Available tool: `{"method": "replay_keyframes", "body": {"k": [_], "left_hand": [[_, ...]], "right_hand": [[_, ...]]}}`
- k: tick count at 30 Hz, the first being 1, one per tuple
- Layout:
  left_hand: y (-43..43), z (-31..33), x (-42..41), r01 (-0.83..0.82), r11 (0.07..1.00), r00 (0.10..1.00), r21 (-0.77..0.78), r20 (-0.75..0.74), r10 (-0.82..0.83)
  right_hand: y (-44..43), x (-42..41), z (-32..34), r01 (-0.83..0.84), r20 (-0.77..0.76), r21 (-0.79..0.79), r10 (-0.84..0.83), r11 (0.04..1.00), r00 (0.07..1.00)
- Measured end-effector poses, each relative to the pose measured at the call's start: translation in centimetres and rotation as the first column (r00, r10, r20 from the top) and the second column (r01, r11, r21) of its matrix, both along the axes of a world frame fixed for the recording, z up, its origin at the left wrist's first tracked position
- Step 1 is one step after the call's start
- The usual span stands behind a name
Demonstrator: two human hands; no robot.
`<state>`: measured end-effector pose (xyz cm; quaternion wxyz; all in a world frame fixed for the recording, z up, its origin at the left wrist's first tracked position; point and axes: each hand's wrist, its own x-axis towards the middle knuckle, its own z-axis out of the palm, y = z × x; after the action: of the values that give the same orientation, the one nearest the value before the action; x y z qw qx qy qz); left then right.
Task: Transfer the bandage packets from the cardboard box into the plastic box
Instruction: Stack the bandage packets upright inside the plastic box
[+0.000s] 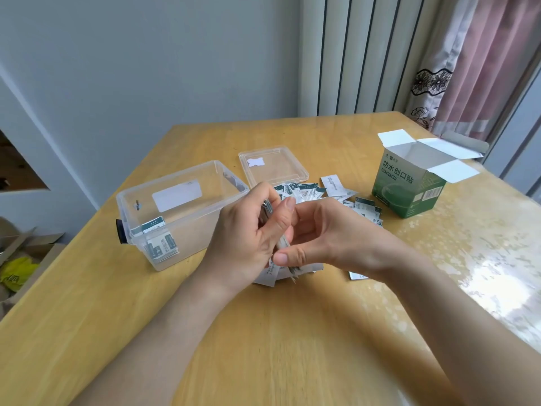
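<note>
A head-worn view looks down at a wooden surface [263,332] where two bare hands meet in the middle, squaring up a stack of bandage packets [267,208] held on edge. The left hand [248,230] curls its fingers round one side of the stack and the right hand [319,238] pinches the other between thumb and fingers, so each grip is clamped on the packets. Loose packets [304,193] lie scattered just beyond and beneath the hands. Near the hands on the left stands the clear plastic box [193,227], open, with some stored packets [159,244] leaning in its near corner; its lid [273,167] lies flat behind the pile. The green cardboard box [409,189] stands well apart at the far right, flaps open (its inside cannot be seen). The step in hand looks like gathering a bundle. The next move probably calls for carrying it left over the plastic box's rim and lowering it without the stack fanning apart.
</note>
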<state>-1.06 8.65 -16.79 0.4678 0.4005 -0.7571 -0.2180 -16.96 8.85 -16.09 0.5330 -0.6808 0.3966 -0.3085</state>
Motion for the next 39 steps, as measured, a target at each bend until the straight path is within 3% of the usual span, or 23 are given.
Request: {"method": "replay_keyframes", "body": {"k": [5, 9, 10, 11, 12, 13, 14, 15, 16, 20, 23, 26, 29, 31, 34, 39], "left_hand": [[0.1, 0.3, -0.1, -0.027, 0.999, 1.0, 0.029, 0.0, 0.028], [-0.7, 0.4, 0.4, 0.032, 0.963, 0.983, 0.268, -0.18, 0.018], [-0.8, 0.4, 0.8, -0.019, 0.963, 0.993, 0.271, -0.103, 0.049], [-0.9, 0.5, 1.0, -0.108, 0.965, 0.992, 0.239, 0.096, 0.087], [-0.7, 0.4, 1.3, -0.194, 0.962, 0.923, 0.192, 0.368, 0.113], [-0.4, 0.2, 1.2, -0.24, 0.96, 0.784, 0.144, 0.611, 0.104], [0.0, 0.0, 1.1, -0.251, 0.96, 0.641, 0.12, 0.764, 0.072], [0.2, -0.3, 0.8, -0.235, 0.964, 0.551, 0.124, 0.834, 0.027], [0.4, -0.7, 0.4, -0.215, 0.966, 0.519, 0.143, 0.855, -0.011], [0.4, -0.9, -0.1, -0.133, 0.989, 0.555, 0.068, 0.831, 0.018], [0.1, -0.8, 0.2, -0.106, 0.994, 0.624, -0.033, 0.776, 0.092], [-0.3, -0.4, 0.9, -0.169, 0.986, 0.729, 0.001, 0.673, 0.125], [-0.9, 0.2, 1.5, -0.248, 0.956, 0.916, 0.155, 0.359, 0.179], [-1.0, 0.4, 1.5, -0.147, 0.923, 0.989, 0.355, 0.034, 0.145], [-1.1, 0.2, 1.1, -0.001, 0.888, 0.953, 0.46, -0.27, 0.141], [-1.4, -0.5, 0.7, 0.026, 0.898, 0.9, 0.44, -0.401, 0.17]], "right_hand": [[-0.3, 0.2, -0.6, 0.035, -0.023, -0.014, -0.035, 0.999, 0.999], [-0.7, -0.9, -0.1, 0.177, 0.051, -0.033, -0.175, 0.984, 0.983], [-0.9, -1.4, 0.1, 0.246, 0.092, -0.016, -0.243, 0.969, 0.966], [-1.1, -2.1, 0.3, 0.309, 0.128, 0.0, -0.307, 0.951, 0.943], [-1.3, -2.6, 0.2, 0.358, 0.151, 0.016, -0.356, 0.934, 0.922], [-1.5, -3.1, 0.2, 0.398, 0.16, 0.029, -0.397, 0.917, 0.904], [-1.6, -3.4, 0.2, 0.425, 0.157, 0.039, -0.425, 0.905, 0.891], [-1.7, -3.5, 0.0, 0.439, 0.147, 0.046, -0.441, 0.897, 0.885], [-1.8, -3.5, -0.2, 0.444, 0.135, 0.05, -0.446, 0.895, 0.885], [-2.0, -3.2, -0.7, 0.411, 0.098, 0.067, -0.416, 0.909, 0.904], [-2.0, -3.2, -0.8, 0.4, 0.088, 0.082, -0.406, 0.913, 0.91], [-2.0, -3.3, -0.6, 0.407, 0.13, 0.109, -0.418, 0.907, 0.899], [-1.9, -3.4, -0.3, 0.393, 0.216, 0.16, -0.42, 0.906, 0.881], [-1.7, -3.2, -0.1, 0.357, 0.268, 0.195, -0.4, 0.913, 0.876], [-1.5, -2.4, -0.1, 0.277, 0.316, 0.225, -0.339, 0.934, 0.886], [-0.9, -0.3, -0.7, 0.253, 0.309, 0.226, -0.316, 0.941, 0.897]]}}
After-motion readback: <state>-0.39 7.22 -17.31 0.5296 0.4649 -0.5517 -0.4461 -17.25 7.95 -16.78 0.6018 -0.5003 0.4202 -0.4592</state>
